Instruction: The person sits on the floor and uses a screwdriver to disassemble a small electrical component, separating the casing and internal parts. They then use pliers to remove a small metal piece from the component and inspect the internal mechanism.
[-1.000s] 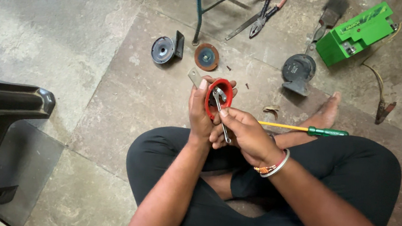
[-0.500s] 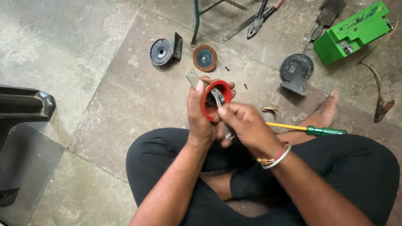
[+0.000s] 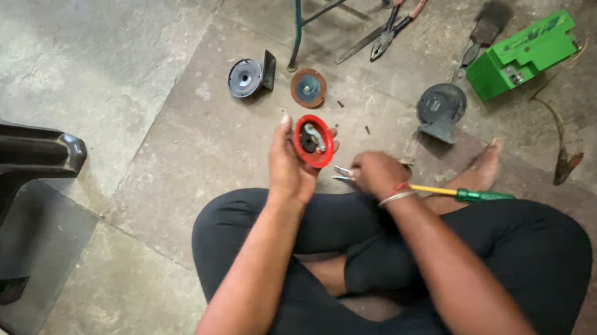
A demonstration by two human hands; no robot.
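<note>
One head-worn view — looking steeply down, close over lap and stone floor [image 3: 142, 40].

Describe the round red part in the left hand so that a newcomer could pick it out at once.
Start at the seated person's crossed legs in black and follow the left forearm up to the left hand. Upright in its grip is the red disc with a dark, metal-fitted centre. The other round parts, the grey disc and the brown disc, lie flat on the floor.

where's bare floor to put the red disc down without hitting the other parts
Bare floor lies left of the grey round part, up to the dark chair. Another patch sits between the left hand with the red disc and that chair. Crowded: around the brown disc, pliers and green box.
</note>
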